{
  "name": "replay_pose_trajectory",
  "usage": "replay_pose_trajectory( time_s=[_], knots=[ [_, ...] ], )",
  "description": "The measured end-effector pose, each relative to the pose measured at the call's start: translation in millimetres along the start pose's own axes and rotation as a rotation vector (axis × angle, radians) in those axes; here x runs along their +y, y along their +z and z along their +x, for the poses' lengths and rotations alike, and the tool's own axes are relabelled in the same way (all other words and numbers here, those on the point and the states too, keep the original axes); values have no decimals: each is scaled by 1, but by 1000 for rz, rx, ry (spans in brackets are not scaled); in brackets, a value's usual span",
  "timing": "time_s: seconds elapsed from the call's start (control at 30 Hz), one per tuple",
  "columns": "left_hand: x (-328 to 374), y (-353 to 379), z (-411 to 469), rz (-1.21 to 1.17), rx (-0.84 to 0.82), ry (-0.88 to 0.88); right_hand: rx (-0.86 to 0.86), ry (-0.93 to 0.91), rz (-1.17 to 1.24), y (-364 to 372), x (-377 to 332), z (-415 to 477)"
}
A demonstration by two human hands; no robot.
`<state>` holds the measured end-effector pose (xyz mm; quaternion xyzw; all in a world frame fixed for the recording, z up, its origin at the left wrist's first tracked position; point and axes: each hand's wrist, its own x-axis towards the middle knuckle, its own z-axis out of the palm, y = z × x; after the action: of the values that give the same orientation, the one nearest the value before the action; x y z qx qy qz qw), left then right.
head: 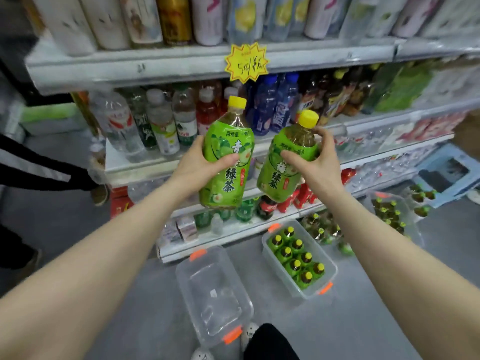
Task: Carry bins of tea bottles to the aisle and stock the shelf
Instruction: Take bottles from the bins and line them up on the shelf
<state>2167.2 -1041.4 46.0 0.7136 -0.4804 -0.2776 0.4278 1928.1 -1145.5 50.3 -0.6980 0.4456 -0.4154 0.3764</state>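
Head view. We find the left hand [201, 162] with fingers and thumb wrapped round the waist of one green tea bottle [227, 141]. The right hand [319, 162] grips a second green tea bottle [281, 175] just below its shoulder. Both bottles are raised, yellow caps up and slightly tilted, in front of the middle shelf [135, 167], well apart from the floor bins. We judge that one bottle per hand halves the trips. On the floor near the shelf foot, a clear bin [215, 294] shows no bottles. To its right, a stocked bin [331, 278] holds its bottles upright, within reach for the next lift.
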Motion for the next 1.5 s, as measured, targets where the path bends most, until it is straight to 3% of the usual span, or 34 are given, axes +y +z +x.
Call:
replay_pose_trajectory(
  time_s=[0.2, 0.43, 0.7, 0.8, 1.0, 1.3, 1.5],
  knots=[
    [104, -32, 24, 20, 108, 220, 109, -234, 55, -48, -75, 57],
    [217, -54, 61, 19, 245, 371, 69, -456, 66, -96, -156, 143],
    [305, -84, 114, -93, 442, 414, 30, -672, 388, -140, -265, 269],
    [325, -96, 120, -67, 540, 399, -28, -742, 452, -144, -303, 306],
    [351, -111, 138, -34, 678, 346, -130, -787, 346, -120, -324, 363],
    [361, -117, 172, -40, 753, 294, -215, -678, 434, -72, -314, 426],
    [357, -116, 185, -98, 775, 306, -284, -725, 204, -70, -316, 443]
  ],
)
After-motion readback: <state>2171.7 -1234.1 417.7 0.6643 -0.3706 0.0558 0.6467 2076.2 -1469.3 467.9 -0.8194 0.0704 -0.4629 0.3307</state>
